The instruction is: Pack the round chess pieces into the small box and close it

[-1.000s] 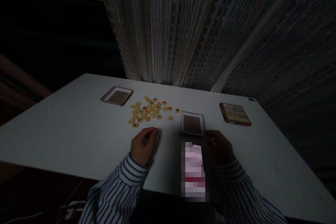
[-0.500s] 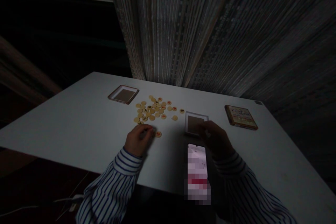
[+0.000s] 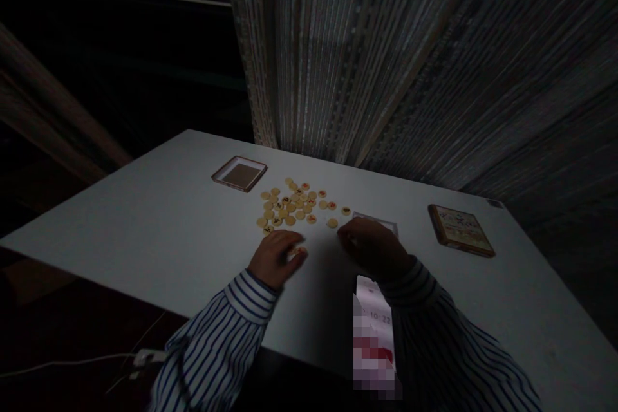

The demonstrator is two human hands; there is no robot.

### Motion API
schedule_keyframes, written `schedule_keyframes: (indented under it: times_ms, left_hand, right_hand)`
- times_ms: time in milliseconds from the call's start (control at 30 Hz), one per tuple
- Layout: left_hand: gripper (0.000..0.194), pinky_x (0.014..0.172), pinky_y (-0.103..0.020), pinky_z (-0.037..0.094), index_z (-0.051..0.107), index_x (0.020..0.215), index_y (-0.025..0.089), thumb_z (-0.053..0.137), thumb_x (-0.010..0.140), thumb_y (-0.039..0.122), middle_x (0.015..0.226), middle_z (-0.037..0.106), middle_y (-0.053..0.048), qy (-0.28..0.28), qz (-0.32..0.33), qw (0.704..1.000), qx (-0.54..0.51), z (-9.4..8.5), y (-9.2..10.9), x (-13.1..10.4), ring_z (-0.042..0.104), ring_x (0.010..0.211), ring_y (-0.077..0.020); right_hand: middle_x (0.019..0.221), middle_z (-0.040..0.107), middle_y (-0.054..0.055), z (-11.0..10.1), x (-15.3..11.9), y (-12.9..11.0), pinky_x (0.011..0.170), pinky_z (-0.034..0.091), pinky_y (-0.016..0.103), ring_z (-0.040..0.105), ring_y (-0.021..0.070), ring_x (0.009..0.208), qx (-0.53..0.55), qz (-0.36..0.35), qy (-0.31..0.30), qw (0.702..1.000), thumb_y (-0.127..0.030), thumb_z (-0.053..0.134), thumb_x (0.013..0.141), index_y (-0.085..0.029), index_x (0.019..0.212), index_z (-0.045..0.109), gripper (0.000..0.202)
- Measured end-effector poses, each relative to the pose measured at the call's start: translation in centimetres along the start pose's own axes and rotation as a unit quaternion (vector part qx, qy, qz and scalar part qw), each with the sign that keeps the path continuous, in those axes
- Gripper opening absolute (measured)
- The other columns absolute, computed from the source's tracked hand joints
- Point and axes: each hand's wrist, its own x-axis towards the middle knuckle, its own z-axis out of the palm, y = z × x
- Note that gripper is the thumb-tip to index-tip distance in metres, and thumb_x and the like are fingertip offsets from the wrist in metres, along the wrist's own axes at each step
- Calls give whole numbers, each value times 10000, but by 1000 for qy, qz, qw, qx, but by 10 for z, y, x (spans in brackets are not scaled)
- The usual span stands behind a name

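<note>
My left hand (image 3: 274, 260) is over the near side of the white table, thumb and forefinger parted. Between their tips shows a round wooden xiangqi piece (image 3: 300, 250) with a red mark. My right hand (image 3: 375, 246) is curled, in front of a shallow open box (image 3: 376, 217) that it largely covers; whatever its fingers hold, if anything, is lost in the dark. Just beyond both hands lies a loose spread of xiangqi pieces (image 3: 290, 208), some with red or dark characters up, others blank. One blank piece (image 3: 332, 223) lies close to the right fingertips.
Another shallow open box (image 3: 240, 174) sits at the back left of the table (image 3: 159, 206). A closed box with a printed lid (image 3: 461, 230) lies to the right. A lit phone (image 3: 374, 328) is under my right forearm. Striped curtains (image 3: 338, 64) hang behind.
My left thumb and forefinger have parted around the red-marked piece. The right hand has moved left from over the open box toward the pieces. The camera view has shifted slightly.
</note>
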Motion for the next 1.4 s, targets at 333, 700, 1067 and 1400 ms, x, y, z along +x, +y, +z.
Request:
schedule_keyframes:
  times_ms: [333, 700, 1067, 1400]
  left_hand:
    - [340, 850, -427, 463, 599, 1028, 160, 580, 720, 302, 1012, 644, -116, -45, 14, 998, 44, 8, -12, -6, 572, 970, -236]
    - [370, 868, -463, 447, 606, 1040, 144, 594, 718, 327, 1067, 623, -141, -48, 20, 995, 83, 13, -18, -9, 540, 1025, -272]
    - [276, 856, -466, 445, 635, 970, 153, 572, 762, 325, 1097, 617, -128, -77, 36, 990, 115, 14, -20, -10, 525, 1043, -276]
    - [245, 789, -420, 477, 599, 910, 159, 614, 740, 335, 991, 650, -110, 11, 60, 994, 90, 8, -12, -5, 583, 935, -231]
  right_hand:
    - [708, 631, 27, 11, 14, -14, 517, 314, 228, 563, 121, 599, -31, -69, -128, 989, -188, 476, 792, -182, 694, 614, 169]
    - [774, 640, 56, 11, 16, -17, 556, 352, 236, 583, 138, 673, -3, -71, -200, 977, -180, 466, 812, -170, 752, 628, 173]
    - [811, 635, 65, 10, 18, -13, 567, 330, 236, 570, 133, 700, 10, -58, -226, 972, -184, 447, 813, -152, 781, 620, 179]
    - [790, 633, 54, 12, 15, -10, 556, 315, 239, 555, 120, 661, 11, -58, -208, 976, -187, 449, 806, -156, 765, 617, 175]
